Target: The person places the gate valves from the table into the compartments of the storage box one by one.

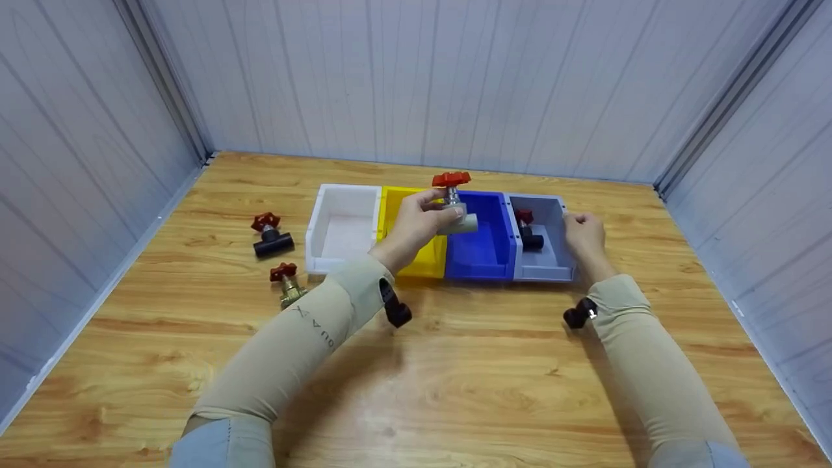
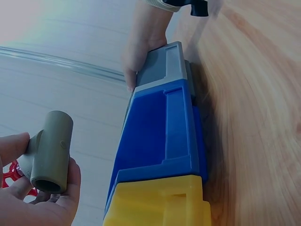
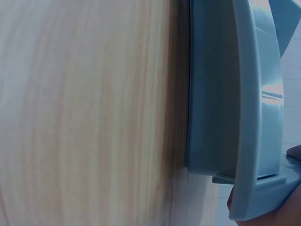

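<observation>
My left hand (image 1: 416, 226) pinches a grey-beige stop valve (image 1: 461, 224) with a red handwheel, holding it upright above the blue bin (image 1: 478, 272). Seen from the left wrist, the valve's round pipe body (image 2: 54, 146) sits between thumb and fingers, one open end showing. At the far right of the bin row, my right hand (image 1: 586, 239) grips the side wall of the grey bin (image 1: 546, 274). In the right wrist view only part of that hand shows, at the bin's rim (image 3: 251, 103). Inside the grey bin lies a black valve (image 1: 532, 242) with a red handwheel.
A yellow bin (image 1: 426, 268) and a white bin (image 1: 348, 234) complete the row to the left. Left of them on the wooden table (image 1: 481, 377) stand another black valve (image 1: 273, 245) and a brass valve (image 1: 291, 294), partly behind my left sleeve. Panel walls (image 1: 416, 84) enclose the table.
</observation>
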`<state>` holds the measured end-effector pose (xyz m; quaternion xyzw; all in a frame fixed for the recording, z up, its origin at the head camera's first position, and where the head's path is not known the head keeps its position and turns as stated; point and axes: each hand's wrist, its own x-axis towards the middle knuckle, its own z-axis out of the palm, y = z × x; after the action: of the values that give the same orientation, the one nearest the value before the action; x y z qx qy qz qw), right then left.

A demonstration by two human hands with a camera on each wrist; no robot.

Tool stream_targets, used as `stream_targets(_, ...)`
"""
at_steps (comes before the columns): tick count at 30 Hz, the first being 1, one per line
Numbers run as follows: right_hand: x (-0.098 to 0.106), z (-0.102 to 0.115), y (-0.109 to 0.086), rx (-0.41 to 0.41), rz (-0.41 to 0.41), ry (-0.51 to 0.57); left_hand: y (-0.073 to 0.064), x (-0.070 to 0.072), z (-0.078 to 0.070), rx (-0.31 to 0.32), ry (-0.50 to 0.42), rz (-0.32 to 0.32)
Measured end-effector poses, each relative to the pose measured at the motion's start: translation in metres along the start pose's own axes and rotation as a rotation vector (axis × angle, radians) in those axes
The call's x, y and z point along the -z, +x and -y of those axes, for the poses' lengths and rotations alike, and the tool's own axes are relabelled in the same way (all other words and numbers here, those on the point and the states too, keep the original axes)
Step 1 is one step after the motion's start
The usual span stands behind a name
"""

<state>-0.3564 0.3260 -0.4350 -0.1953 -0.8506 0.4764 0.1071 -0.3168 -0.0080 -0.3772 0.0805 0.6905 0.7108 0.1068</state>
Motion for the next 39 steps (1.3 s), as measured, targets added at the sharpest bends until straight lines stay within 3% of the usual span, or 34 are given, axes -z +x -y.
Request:
stream_targets(11, -0.005, 0.0, 0.005, 0.01, -0.008, 0.0, 0.012, -0.016, -0.005, 0.022, 0.03, -0.048)
stream_targets(20, -0.004, -0.002, 0.006, 0.013, -0.004, -0.008, 0.021, -0.029, -0.008, 0.004, 0.065, -0.028)
stream_targets(30, 0.0, -0.003, 0.01, 0.003, 0.009, -0.008, 0.036, -0.048, 0.001, -0.059, 0.058, -0.034)
stream_targets(39, 0.001, -0.004, 0.012, -0.011, 0.015, 0.003, 0.044, -0.066, 0.007, -0.033, 0.03, -0.072)
